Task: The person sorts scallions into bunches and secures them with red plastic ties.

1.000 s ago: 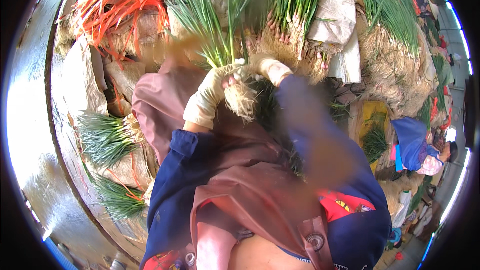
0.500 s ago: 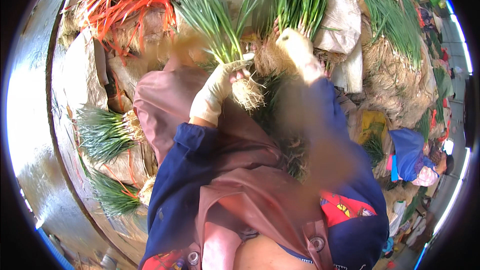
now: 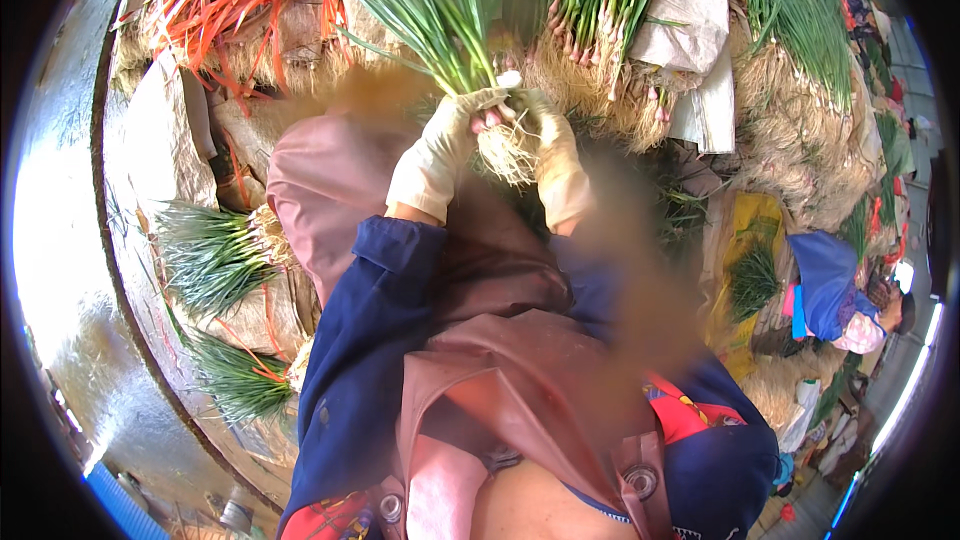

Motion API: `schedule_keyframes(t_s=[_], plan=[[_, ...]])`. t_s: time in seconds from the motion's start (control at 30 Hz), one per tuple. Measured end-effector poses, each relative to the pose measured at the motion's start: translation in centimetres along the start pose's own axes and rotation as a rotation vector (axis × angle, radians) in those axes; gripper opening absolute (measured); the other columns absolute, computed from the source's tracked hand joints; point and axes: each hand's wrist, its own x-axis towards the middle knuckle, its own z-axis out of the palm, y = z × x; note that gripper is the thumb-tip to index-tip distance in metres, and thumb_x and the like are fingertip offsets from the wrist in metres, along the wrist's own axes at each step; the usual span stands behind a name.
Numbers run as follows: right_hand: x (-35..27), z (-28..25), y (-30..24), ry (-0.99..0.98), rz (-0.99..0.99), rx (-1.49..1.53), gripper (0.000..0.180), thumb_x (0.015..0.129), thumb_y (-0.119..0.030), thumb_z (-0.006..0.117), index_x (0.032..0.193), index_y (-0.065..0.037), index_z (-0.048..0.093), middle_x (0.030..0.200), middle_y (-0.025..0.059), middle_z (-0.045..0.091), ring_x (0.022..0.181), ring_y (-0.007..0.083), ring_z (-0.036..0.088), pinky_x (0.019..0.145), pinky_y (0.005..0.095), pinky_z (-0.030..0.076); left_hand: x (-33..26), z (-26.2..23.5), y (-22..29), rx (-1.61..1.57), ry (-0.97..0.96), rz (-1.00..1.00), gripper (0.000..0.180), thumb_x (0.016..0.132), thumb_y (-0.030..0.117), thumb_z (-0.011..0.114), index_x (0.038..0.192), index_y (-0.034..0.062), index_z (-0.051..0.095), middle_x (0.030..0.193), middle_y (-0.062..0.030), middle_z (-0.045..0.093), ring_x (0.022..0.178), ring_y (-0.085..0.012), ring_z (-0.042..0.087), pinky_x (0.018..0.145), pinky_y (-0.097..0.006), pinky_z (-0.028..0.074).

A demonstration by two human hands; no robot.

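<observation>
Gloved and busy: left hand (image 3: 438,155) grips the spring-onion bunch (image 3: 460,60), right hand (image 3: 558,162) is at its right side, finger closure unclear. A slack left grip could spill stems! It sits between both hands, leaves (image 3: 415,15) fanning away, roots (image 3: 510,156) dangling beneath pink bulbs (image 3: 490,121).
</observation>
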Motion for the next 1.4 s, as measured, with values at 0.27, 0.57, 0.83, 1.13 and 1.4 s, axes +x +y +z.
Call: schedule_keyframes(t_s=[0.27,0.57,0.83,1.13,1.4], plan=[[-0.7,-3.4,-6.7,-0.134,-0.072,-0.794,0.062,0.091,-0.050,0.065,0.136,-0.008,0.053,0.135,0.0079,0.057,0.122,0.0205,0.053,0.106,0.0383,0.040,0.2,-0.9,0.5,-0.085,-0.050,0.078,0.034,0.088,0.019,0.068,0.117,0.0022,0.068,0.075,-0.0036,0.069,0.053,-0.0014,0.048,0.044,-0.015,0.030],[2.4,0.9,-1.5,-0.185,-0.200,-2.527,0.019,0.095,-0.019,0.059,0.108,-0.011,0.070,0.102,0.0059,0.071,0.089,0.0225,0.070,0.078,0.0371,0.056,0.2,-0.3,0.3,-0.040,-0.057,0.067,0.034,0.088,0.014,0.065,0.119,-0.0001,0.066,0.087,-0.0048,0.071,0.061,-0.0033,0.055,0.048,-0.013,0.034],[2.6,-1.4,-11.8,-0.076,-0.124,-1.335,0.051,0.083,-0.037,0.075,0.119,-0.004,0.061,0.118,0.0115,0.065,0.098,0.0188,0.064,0.087,0.0365,0.052,1.0,0.1,-0.2,-0.308,-0.058,0.039,0.039,0.087,0.005,0.066,0.125,-0.0048,0.058,0.107,-0.0141,0.070,0.073,-0.0116,0.062,0.065,-0.018,0.050],[10.5,4.2,-20.7,0.402,-0.074,-1.375,0.022,0.093,-0.027,0.065,0.081,-0.008,0.070,0.059,0.0061,0.062,0.056,0.0134,0.059,0.058,0.0343,0.048,1.5,0.2,-0.1,-0.282,-0.053,-0.063,0.037,0.087,0.002,0.066,0.122,-0.0026,0.059,0.112,-0.0143,0.069,0.076,-0.0146,0.065,0.067,-0.021,0.054],[2.2,2.5,-8.6,-0.245,-0.008,-0.799,0.019,0.092,-0.018,0.068,0.103,-0.003,0.067,0.091,0.0034,0.068,0.079,0.0099,0.058,0.072,0.0243,0.046,1.5,1.9,0.0,-0.148,-0.092,-0.168,0.011,0.085,0.007,0.066,0.092,-0.0015,0.069,0.074,-0.0038,0.066,0.054,-0.0064,0.054,0.045,-0.016,0.035]])
